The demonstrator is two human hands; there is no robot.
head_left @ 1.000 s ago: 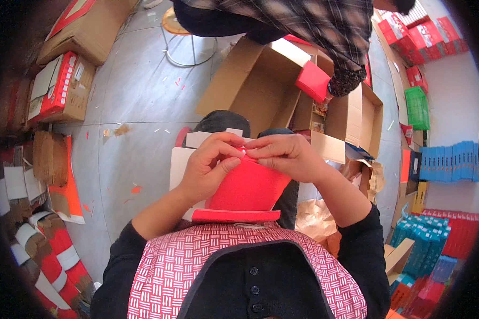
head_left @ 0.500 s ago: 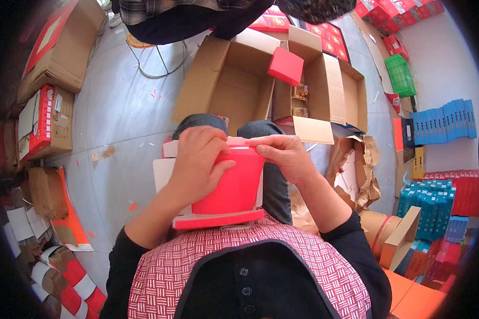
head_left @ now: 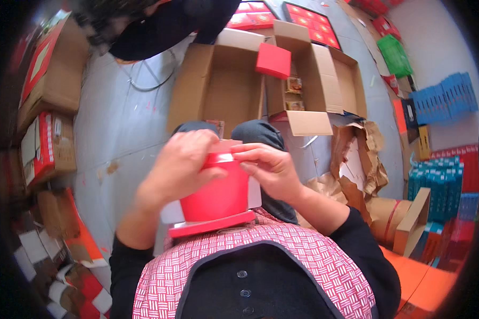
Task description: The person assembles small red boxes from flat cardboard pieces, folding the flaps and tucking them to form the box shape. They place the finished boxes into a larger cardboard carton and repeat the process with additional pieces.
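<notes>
A partly folded red cardboard box (head_left: 218,198) lies on my lap, with white flaps showing along its sides and a red strip at its near edge. My left hand (head_left: 182,164) is closed on the box's far left edge, its thumb lying across the red face. At the far right corner my right hand (head_left: 266,169) pinches the box edge between thumb and fingers. Part of the far edge is hidden by my fingers. Beyond my knees, a closed red box (head_left: 274,60) rests on the flaps of the open cartons.
Two open brown cartons, a left one (head_left: 233,87) and a right one (head_left: 314,80), stand ahead of my knees. Crumpled brown paper (head_left: 377,159) lies to the right. Blue boxes (head_left: 446,100) and teal boxes (head_left: 436,181) are stacked farther right. Another person (head_left: 170,26) leans in at upper left.
My view has shifted slightly. The other person has moved left and bends lower. Both my hands remain at the red box's far edge, the left one lifted and shifted a little.
</notes>
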